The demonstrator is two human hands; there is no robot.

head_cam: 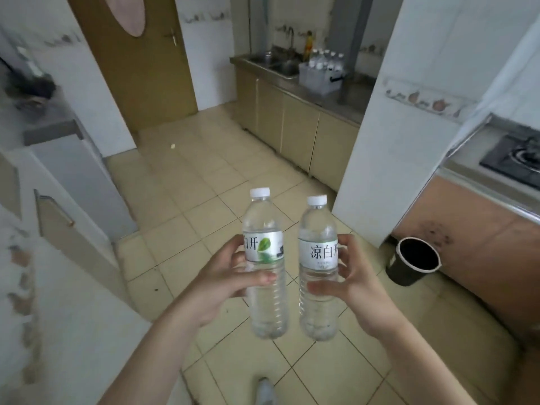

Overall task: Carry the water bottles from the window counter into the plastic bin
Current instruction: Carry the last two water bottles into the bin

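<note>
My left hand (222,283) grips a clear water bottle (264,229) with a white cap and a leaf label, held upright over the tiled floor. My right hand (353,282) grips a second clear water bottle (317,229) with a white label, also upright, just right of the first. Far ahead, a clear plastic bin (317,80) stands on the steel counter beside the sink, with several white-capped bottles (325,61) standing inside it.
A steel sink (277,64) and beige cabinets (298,124) line the far right wall. A white tiled pillar (388,141) stands right of my path. A black bucket (412,260) sits on the floor by the stove counter (508,159). A wooden door (140,59) is at back left.
</note>
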